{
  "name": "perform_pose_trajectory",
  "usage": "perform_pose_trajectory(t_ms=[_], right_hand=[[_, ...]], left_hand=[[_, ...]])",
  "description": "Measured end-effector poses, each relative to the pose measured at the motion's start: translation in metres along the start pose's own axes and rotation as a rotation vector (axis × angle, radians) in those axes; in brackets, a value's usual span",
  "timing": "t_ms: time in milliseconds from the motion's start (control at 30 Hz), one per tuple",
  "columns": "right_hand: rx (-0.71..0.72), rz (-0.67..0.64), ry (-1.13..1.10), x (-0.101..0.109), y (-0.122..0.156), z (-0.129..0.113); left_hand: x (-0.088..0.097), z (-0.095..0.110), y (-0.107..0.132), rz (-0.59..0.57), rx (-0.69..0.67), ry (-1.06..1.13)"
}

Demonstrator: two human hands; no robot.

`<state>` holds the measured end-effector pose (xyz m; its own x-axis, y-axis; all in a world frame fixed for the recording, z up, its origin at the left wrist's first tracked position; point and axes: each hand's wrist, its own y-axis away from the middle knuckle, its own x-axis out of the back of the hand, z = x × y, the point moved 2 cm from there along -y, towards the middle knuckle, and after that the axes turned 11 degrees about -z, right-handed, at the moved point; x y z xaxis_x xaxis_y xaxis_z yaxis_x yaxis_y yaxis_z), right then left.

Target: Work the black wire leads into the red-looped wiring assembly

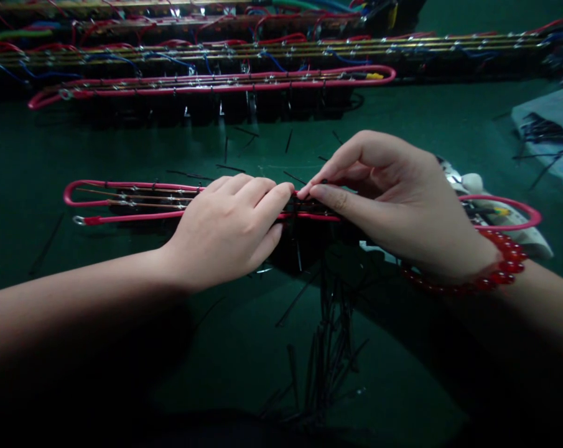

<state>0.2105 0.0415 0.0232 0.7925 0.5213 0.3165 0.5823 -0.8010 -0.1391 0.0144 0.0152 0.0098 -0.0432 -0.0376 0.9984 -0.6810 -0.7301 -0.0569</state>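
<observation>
A long strip assembly with thin copper-coloured rods, solder joints and a thick red cable (141,216) looped along it lies across the middle of the work surface. Fingers of my left hand (229,224) are wrapped over the strip's middle and hold it. Just right of them, my right hand (384,199) pinches thumb and forefinger together at the red cable. A small black bit of what looks like a cable tie (325,182) shows at that pinch; most of it is hidden. A ring terminal (79,220) ends the cable at the left.
Loose black cable ties (328,348) lie in a pile nearer me, others scattered beyond the strip. A clear bag (552,134) with more ties is at the right. A white tool (524,239) rests partly under my right wrist. Similar wired strips (216,84) line the back.
</observation>
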Motion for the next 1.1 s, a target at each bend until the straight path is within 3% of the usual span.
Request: perform_pose_trajectory(t_ms=[767, 933, 1100], right_hand=[[0.028, 0.079, 0.02, 0.004, 0.0, 0.0], [0.052, 0.023, 0.155, 0.001, 0.002, -0.002], [0.133, -0.062, 0.492, -0.007, 0.006, -0.005]], left_hand=[[-0.002, -0.002, -0.001, 0.021, -0.018, 0.027], [-0.004, -0.001, -0.001, 0.012, -0.016, 0.029], [-0.007, -0.003, -0.001, 0.012, -0.016, 0.09]])
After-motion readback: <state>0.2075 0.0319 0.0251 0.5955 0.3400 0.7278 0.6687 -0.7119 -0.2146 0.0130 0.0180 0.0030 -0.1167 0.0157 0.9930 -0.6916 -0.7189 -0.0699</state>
